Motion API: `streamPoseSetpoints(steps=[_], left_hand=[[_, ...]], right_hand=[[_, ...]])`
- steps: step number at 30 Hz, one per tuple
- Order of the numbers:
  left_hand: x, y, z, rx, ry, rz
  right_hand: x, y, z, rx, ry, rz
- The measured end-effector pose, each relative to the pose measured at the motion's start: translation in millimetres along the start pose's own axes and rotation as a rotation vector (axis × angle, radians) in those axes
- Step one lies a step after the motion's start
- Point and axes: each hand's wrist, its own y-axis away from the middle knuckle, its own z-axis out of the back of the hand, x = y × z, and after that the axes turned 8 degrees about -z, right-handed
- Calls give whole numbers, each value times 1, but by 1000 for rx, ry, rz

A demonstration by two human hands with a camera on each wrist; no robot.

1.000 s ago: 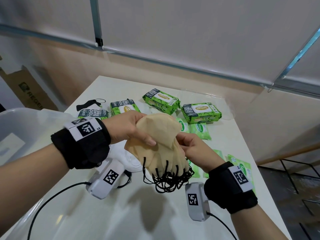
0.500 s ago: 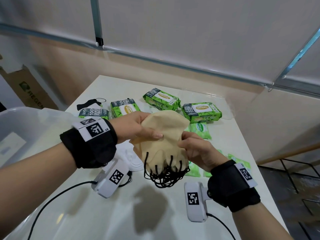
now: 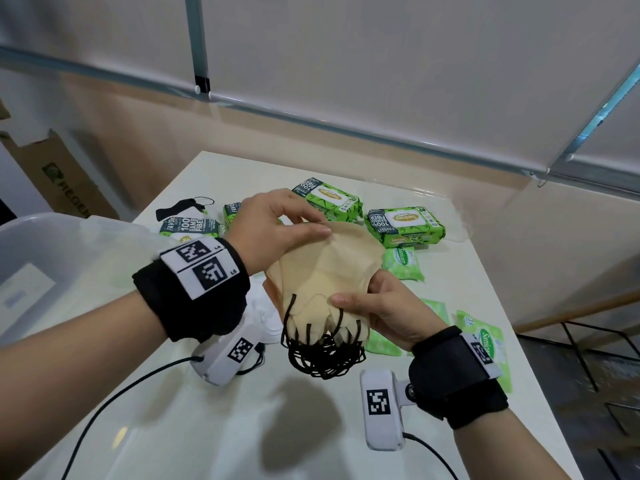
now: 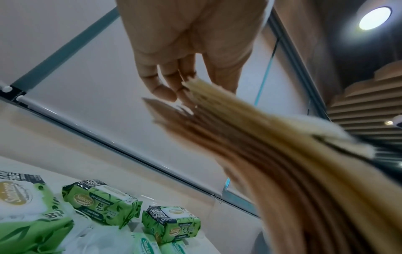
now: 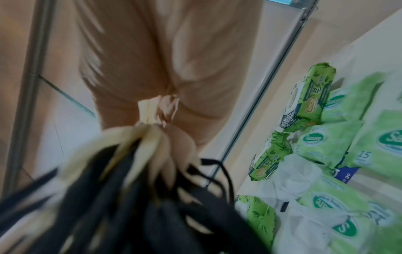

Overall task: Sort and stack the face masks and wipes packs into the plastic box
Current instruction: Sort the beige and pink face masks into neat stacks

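Observation:
A stack of beige face masks (image 3: 329, 268) is held in the air over the table between both hands. My left hand (image 3: 304, 226) pinches its far top edge, thumb on top. At the near right side my right hand (image 3: 353, 296) grips the stack, thumb over the front. Black ear loops (image 3: 325, 355) dangle in a tangle below. In the left wrist view my fingers (image 4: 167, 77) meet the fanned mask edges (image 4: 261, 137). The right wrist view shows blurred mask edges (image 5: 152, 110) and loops (image 5: 152, 206). The clear plastic box (image 3: 41, 244) stands at the left.
Green wipes packs lie at the back of the white table (image 3: 242, 427): large ones (image 3: 327, 199) (image 3: 403, 225) and small ones (image 3: 403, 263) (image 3: 485, 341). White masks (image 3: 266, 317) lie under my left wrist and a black mask (image 3: 183, 206) at the far left. A cardboard box (image 3: 59, 178) stands beyond.
My left hand has slid from the stack's left side up to its far top edge. The stack has tilted flatter. My right hand keeps its grip in about the same place.

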Motion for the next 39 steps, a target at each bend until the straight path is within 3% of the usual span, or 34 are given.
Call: streamPoseSetpoints(steps=[10,14,22,28,30,35,39], left_hand=[[0,0,11,87,-23,131],[0,6,0,128,-141,139],[-6,8,-23,229,-110,212],[0,6,5,485,83,266],[1,11,0,509,117,230],[0,24,-29,166,134,64],[-2,21,-34,45,166,37]], right_hand=[[-5,-2,7,-62,-117,2],[-6,-6,6,-97,-177,11],[-7,-9,1,-217,-240,-8],[-3,-3,10,-238,-323,41],[-2,-4,5,-219,-361,45],[-2,-10,-10,-144,-475,67],[0,-10,-11,-111,-519,82]])
